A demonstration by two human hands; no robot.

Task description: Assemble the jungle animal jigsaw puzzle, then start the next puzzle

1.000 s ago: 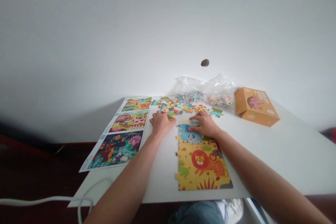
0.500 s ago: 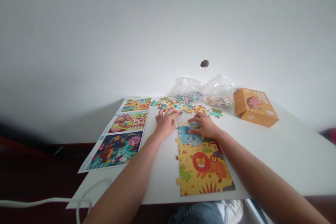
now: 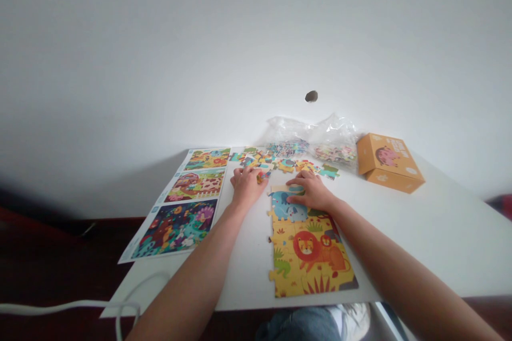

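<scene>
A partly joined jigsaw puzzle (image 3: 308,256) with lions, elephants and a small green crocodile lies near the table's front edge. My right hand (image 3: 314,192) rests on its top part, fingers stretched out over the elephants. Beyond the puzzle's upper left corner, my left hand (image 3: 248,186) has its fingers curled round a small colourful puzzle piece (image 3: 263,176); part of that piece is covered by the fingers. Loose puzzle pieces (image 3: 286,165) are strewn just past both hands.
Clear plastic bags (image 3: 336,141) of more pieces lie against the wall. An orange box (image 3: 390,162) with a pig picture stands at the right. On the left is a sheet with three pictures (image 3: 196,186). A white cable (image 3: 72,305) hangs at the front left corner.
My left hand has drawn slightly left, and its fingers have curled round a puzzle piece that was under its fingertips. The right hand stays on the puzzle.
</scene>
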